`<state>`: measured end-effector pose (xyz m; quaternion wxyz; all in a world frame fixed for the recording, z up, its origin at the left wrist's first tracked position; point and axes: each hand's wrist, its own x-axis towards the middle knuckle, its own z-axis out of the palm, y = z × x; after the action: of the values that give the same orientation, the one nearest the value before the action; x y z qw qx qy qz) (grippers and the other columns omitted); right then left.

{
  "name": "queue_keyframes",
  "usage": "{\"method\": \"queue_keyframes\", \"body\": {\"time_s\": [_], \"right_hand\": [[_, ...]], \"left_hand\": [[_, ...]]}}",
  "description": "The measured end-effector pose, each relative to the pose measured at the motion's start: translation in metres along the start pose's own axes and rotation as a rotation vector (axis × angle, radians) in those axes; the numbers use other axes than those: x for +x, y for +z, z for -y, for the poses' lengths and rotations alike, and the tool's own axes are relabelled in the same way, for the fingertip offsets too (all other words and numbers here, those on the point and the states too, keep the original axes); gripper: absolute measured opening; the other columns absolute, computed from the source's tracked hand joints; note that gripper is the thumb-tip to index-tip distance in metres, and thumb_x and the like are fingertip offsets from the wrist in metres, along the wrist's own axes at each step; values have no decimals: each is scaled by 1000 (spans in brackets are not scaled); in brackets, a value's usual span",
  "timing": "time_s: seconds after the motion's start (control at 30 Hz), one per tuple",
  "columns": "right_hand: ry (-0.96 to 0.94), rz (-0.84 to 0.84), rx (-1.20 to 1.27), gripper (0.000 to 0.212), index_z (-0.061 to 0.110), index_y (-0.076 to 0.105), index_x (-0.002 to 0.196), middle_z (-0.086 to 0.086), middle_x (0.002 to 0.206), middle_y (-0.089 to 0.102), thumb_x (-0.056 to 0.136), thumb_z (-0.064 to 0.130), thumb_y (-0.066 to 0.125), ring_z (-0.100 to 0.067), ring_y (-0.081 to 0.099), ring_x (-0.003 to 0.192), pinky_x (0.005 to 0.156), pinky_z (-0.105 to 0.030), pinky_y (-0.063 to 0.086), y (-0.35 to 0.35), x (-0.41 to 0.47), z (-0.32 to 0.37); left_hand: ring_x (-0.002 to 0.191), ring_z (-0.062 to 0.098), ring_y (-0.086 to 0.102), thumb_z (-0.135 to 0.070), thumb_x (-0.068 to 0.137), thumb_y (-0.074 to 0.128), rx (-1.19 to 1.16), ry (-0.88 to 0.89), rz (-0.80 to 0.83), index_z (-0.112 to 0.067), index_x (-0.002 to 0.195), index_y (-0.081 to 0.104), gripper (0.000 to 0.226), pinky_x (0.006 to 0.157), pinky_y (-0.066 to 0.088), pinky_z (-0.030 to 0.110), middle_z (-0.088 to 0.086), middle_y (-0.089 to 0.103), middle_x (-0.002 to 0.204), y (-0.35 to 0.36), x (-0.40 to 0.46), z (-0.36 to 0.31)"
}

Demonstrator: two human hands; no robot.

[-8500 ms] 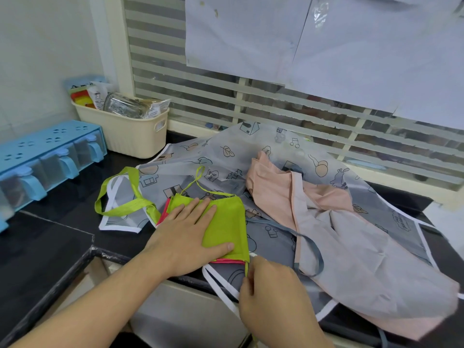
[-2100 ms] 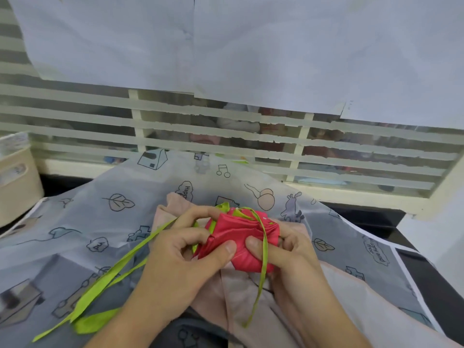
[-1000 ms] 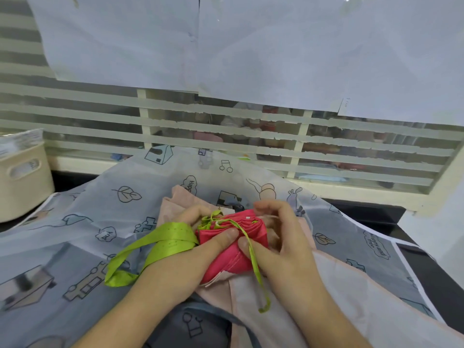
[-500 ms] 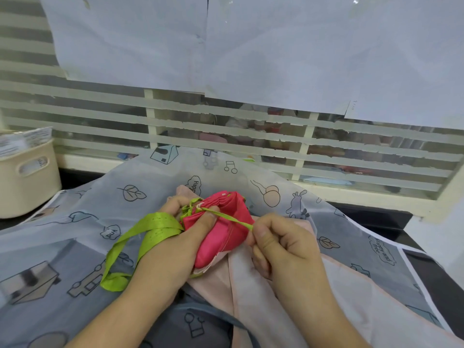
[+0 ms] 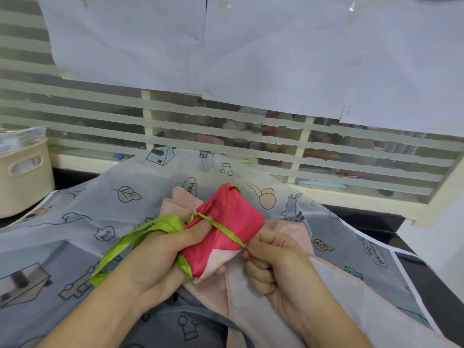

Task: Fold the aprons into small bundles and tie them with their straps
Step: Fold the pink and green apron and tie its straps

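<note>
Strap point(image 5: 227, 231) now pulled taut, end hidden in right hand point(image 5: 271, 262)

One head-worn cam, wide-angle, looked fwd and down from close above the desk point(image 5: 424, 277). Both forearms entered from the bottom edge; the striped window point(image 5: 226, 136) filled the upper half, straight ahead and near. No 2nd view to overlap.

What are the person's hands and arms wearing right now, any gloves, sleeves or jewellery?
Nothing is worn. The left hand and right hand are bare, with no gloves, rings or watch in view. Both forearms are bare to the bottom edge of the picture, no sleeves showing.
</note>
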<state>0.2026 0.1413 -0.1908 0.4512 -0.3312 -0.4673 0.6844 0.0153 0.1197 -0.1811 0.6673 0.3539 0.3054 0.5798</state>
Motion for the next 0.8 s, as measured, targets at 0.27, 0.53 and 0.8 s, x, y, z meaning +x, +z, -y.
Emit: {"method": "queue_keyframes", "body": {"time_s": [0.27,0.53,0.8], "right_hand": [[38,-19,-239,25,25,44,46,4,54,18,59,3,44,-10,12,46,45,-20,9,2,-5,2],[-6,25,-426,25,24,58,53,10,50,29,71,8,52,-11,20,47,48,-20,18,1,-3,-2],[-111,-61,-190,15,-7,59,85,-7,58,30,98,-7,52,-13,20,45,48,-32,7,-13,3,-1]], "left_hand": [[118,51,65,-15,90,82,-208,0,309,23,124,60,55,97,57,52,44,61,126,2,-4,1],[87,25,79,-19,72,88,-82,119,135,-3,91,83,26,76,65,46,16,79,95,10,-3,3],[93,30,76,-36,66,96,254,94,241,-5,111,78,57,77,61,37,21,76,104,-17,0,7]]}}
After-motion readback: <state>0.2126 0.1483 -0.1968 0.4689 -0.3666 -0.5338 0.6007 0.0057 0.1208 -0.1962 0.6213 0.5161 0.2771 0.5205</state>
